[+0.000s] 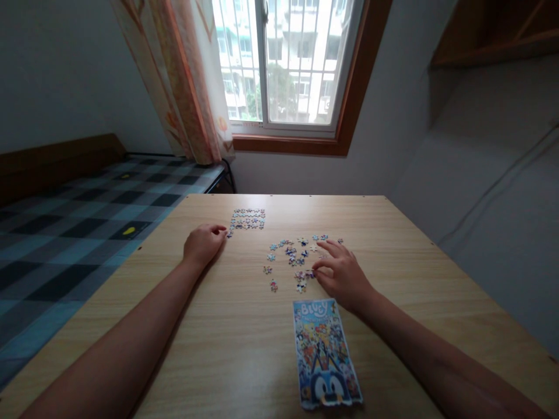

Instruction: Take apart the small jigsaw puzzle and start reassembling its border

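Note:
My left hand [204, 244] rests on the table with its fingers curled together, the tips at a small puzzle piece [229, 234]. That piece is at the lower left corner of a joined block of jigsaw pieces [248, 219], which shows a gap across its upper part. Over the right side of the loose puzzle pieces [293, 254] is my right hand [343, 273], thumb and fingers apart. One of its fingertips meets a piece [310, 273] lying on the table. Below the pieces lies a picture sheet or packet [325, 355] marked "Bluey", with a ragged bottom edge.
All of this is on a light wooden table [244, 349]. To the left stands a bed with a checked cover [144, 198]. Behind are a barred window [297, 64] and a patterned curtain [187, 81]. A wooden shelf [493, 41] hangs at upper right.

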Demonstrator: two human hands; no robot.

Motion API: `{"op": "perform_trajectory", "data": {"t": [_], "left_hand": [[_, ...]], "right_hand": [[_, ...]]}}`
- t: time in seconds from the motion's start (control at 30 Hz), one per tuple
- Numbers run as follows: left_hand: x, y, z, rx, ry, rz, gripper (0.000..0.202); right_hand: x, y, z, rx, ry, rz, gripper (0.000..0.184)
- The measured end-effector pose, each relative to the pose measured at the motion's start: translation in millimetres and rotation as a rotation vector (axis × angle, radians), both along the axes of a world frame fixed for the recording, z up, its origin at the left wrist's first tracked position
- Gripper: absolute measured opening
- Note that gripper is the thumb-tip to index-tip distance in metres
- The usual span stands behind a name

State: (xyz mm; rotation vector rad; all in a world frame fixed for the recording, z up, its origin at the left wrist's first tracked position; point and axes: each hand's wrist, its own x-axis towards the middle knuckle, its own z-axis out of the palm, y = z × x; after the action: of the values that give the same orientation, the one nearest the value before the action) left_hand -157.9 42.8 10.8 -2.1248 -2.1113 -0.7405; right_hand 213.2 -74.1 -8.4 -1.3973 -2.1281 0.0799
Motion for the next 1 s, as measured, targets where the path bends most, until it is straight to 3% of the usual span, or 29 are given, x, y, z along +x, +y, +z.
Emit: {"op": "perform_trajectory", "data": {"t": [0.17,0.37,0.53,0.8,1.0], "left_hand": [[0.5,-0.1,-1.2,0.006,0.0,0.003,0.03],[0.5,0.4,-1.1,-0.004,-0.002,0.014,0.03],[0.4,0.5,-0.5,-0.027,0.014,0.026,0.032],[-0.3,-1.6,-1.8,-0.039,0.011,-0.004,0.031],[-0.1,-4.4,-3.0,-0.072,0.02,-0.003,0.032]], "right_hand": [[6.8,2.1,5.1,0.134,-0.012,-0.092,0.007],[6.5,2.0,4.7,0.126,-0.131,-0.069,0.012],[-2.7,-0.5,11.0,0.13,-0.123,0.096,0.016],[-20.0,22.2,30.3,-0.076,-0.273,0.484,0.018],[-18.7,30.9,31.5,-0.148,-0.297,0.555,0.015]]}}
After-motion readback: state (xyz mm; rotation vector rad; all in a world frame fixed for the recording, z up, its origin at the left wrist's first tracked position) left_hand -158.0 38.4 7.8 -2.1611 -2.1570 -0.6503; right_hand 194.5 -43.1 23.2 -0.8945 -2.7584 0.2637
